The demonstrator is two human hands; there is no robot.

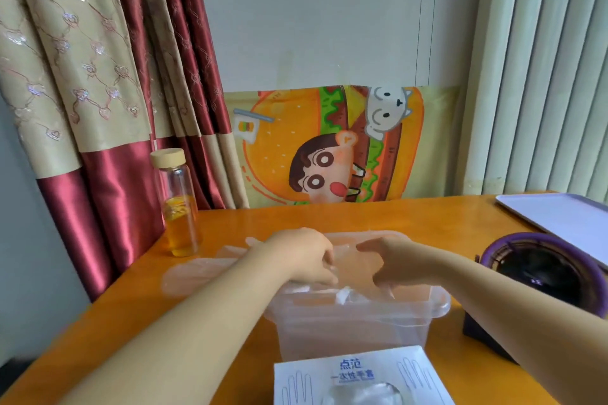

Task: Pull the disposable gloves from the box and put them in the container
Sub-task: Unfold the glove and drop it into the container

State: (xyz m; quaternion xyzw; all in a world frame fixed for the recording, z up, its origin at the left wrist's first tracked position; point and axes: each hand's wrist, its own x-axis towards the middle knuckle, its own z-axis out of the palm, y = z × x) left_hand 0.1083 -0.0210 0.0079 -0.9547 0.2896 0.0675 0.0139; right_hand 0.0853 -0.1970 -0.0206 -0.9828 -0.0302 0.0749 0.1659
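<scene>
A thin glove (343, 261) is pinched in the curled grips of the left hand (306, 256) and right hand (390, 263) just above the container (441, 304) at the middle of the desk (427, 217), its length seemingly trailing leftward past the nearer left hand, while the box (355, 371) is kept at the near edge.

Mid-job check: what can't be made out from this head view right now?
Head view, how many gloves lie in the container: clear film on clear plastic, hands over the opening.
Whether the left hand or right hand pinches film: fingertips blurred.
The glove box: cut off by the bottom edge, stock hidden.
The loose film left of the container: faint, one glove or several unclear.
</scene>
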